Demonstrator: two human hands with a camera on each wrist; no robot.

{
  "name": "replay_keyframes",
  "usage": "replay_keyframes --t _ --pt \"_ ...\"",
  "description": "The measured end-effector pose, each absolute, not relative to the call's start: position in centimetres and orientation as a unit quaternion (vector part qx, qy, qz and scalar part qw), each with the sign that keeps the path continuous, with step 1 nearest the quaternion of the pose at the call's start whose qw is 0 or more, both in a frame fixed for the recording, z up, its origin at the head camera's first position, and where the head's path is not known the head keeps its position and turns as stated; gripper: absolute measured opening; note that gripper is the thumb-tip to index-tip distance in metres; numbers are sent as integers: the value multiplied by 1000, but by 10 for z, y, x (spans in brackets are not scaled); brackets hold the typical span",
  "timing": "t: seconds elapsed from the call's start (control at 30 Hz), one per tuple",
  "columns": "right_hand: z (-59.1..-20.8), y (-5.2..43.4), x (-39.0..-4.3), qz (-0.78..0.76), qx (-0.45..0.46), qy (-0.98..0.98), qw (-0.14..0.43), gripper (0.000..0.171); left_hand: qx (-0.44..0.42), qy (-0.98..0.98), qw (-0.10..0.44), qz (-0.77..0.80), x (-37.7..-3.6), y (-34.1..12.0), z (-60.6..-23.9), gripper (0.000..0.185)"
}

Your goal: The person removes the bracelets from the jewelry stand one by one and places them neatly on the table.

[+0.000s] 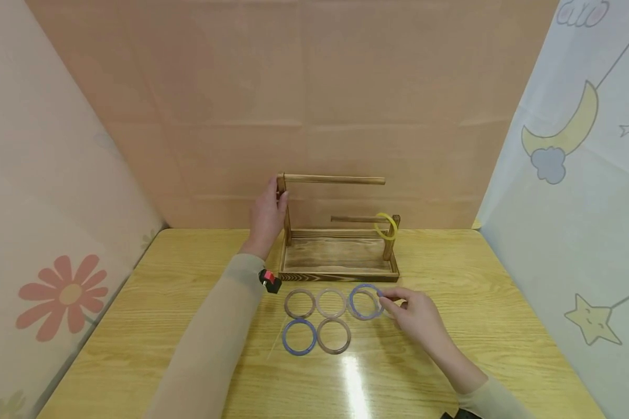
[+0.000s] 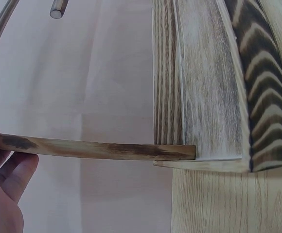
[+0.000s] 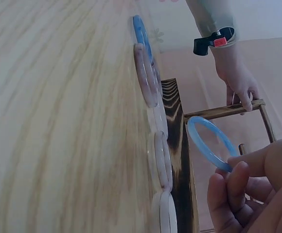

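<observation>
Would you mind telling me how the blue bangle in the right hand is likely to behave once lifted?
The blue bangle keeps its round shape while pinched at one edge, so it is probably stiff. Its thin band suggests it is light. It looks glossy, so it may slip.

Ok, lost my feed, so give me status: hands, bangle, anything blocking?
Left hand grips the wooden rack's tall post. Right hand pinches the blue bangle, lifted off the table. Yellow bangle hangs on the low bar; nothing blocking.

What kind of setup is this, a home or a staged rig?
Probably a staged tabletop booth, not a lived-in room. A wooden table is boxed in by plain peach backdrop panels and a cartoon moon-and-star sheet. The only props are a wooden bangle rack and bangles, one blue bangle in the right hand.
</observation>
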State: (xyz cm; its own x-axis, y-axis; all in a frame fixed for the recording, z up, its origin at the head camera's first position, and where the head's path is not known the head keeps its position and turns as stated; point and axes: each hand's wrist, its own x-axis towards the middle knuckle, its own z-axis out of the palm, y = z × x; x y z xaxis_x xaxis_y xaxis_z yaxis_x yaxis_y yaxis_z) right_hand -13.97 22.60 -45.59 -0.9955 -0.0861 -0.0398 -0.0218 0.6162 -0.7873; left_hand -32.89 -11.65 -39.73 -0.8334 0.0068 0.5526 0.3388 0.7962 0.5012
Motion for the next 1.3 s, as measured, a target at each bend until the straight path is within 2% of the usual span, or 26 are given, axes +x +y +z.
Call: replay_keyframes --t 0.3,1.3 --pt "-461 232 -132 -440 -36 894 78 22 -88 -908 271 -307 -329 -115 -397 29" --pt "-477 244 -130 -465 -69 873 134 18 -77 -914 255 -307 -331 -113 -397 28"
